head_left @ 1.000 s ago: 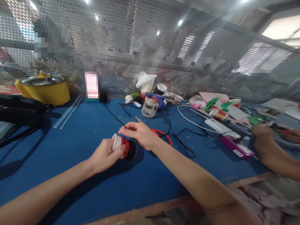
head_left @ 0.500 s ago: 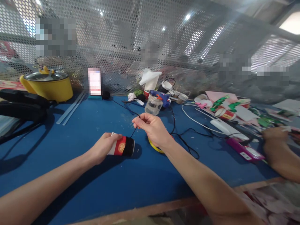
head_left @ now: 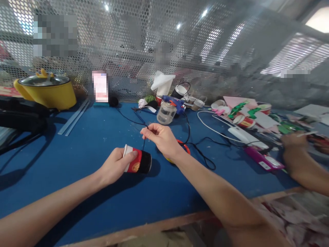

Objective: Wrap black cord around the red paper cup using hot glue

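My left hand (head_left: 117, 164) is closed around a paper cup (head_left: 134, 161) held on its side, rim to the left. The cup is white at the rim and red with a gold emblem in the middle. Black yarn (head_left: 145, 162) covers its base end. Between the thumb and fingertips of my right hand (head_left: 161, 139), a black yarn strand (head_left: 143, 144) is pinched. It runs down to the cup, and beyond the hand back to a black yarn ball (head_left: 113, 101). Under my right wrist, partly hidden, lies a red and yellow ring (head_left: 185, 145).
A blue glue gun (head_left: 174, 103) rests on a clear jar (head_left: 166, 115). Behind stand a phone (head_left: 100, 87) and a yellow pot (head_left: 48, 92). Cables and a purple power strip (head_left: 263, 159) lie rightward, near another person's hand (head_left: 295, 147) and paper scraps.
My left hand has shifted slightly right and turned the cup, so its emblem sits lower. My right hand has moved slightly left with the strand still pinched. The whole view has shifted a little.
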### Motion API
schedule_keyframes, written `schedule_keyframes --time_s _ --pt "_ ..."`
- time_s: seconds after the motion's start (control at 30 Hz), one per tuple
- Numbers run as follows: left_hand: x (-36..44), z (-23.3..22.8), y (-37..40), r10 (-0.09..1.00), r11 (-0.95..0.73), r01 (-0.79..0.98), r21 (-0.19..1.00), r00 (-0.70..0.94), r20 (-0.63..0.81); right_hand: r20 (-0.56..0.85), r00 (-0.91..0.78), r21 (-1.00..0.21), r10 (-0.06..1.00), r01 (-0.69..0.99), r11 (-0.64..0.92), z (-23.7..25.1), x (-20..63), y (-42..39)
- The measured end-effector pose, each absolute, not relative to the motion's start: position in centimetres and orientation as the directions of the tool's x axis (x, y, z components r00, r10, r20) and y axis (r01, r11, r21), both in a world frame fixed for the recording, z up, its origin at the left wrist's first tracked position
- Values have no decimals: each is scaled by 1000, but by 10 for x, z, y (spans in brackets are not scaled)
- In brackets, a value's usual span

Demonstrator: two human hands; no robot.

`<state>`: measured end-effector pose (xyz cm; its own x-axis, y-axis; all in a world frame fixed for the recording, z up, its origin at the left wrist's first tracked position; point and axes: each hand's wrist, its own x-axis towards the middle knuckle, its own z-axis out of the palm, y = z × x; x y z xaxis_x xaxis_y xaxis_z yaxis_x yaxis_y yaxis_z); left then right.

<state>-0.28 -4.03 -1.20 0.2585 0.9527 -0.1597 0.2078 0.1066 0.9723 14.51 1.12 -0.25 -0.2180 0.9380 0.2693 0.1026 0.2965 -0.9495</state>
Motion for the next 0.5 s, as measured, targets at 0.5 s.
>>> schedule_keyframes --time_s 0.5 --pt "-10 -16 -45 955 -89 200 976 297 26 165 -319 -950 933 202 237 -7 144 12"
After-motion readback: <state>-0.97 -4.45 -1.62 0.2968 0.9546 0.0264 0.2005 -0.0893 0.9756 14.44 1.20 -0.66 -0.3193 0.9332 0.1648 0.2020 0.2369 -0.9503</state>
